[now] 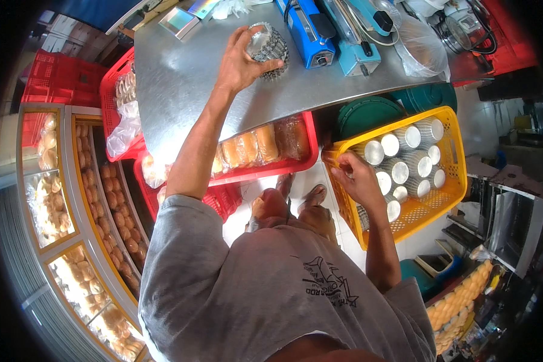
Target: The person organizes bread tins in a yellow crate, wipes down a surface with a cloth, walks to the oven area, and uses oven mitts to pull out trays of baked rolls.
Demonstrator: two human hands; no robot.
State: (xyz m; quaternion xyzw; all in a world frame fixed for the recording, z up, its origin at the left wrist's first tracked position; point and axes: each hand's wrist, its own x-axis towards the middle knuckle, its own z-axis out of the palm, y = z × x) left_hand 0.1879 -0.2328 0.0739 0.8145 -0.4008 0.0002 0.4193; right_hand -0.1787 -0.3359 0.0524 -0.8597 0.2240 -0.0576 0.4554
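My left hand (pixel 241 63) is stretched out over the steel table, thumb and fingers spread round a stack of fluted metal baking tins (pixel 273 51). The stack stands on the tabletop, its top tin bright and shallow. My right hand (pixel 361 181) hovers over the left side of a yellow plastic crate (pixel 455 175), with its fingers loosely curled and apart and nothing visible in them. In that crate lie several stacks of the same fluted tins (pixel 398 171), their round pale bottoms facing up. My hand hides some stacks at the left.
On the steel table (pixel 181 78) stand a blue sealing machine (pixel 311 36), a teal one (pixel 359 59) and a plastic-wrapped bundle (pixel 421 51). Below its edge, a red crate (pixel 311 142) holds bagged bread (pixel 247 148). Glass-fronted shelves of buns (pixel 117 211) line the left. Green lids (pixel 368 117) sit behind the yellow crate.
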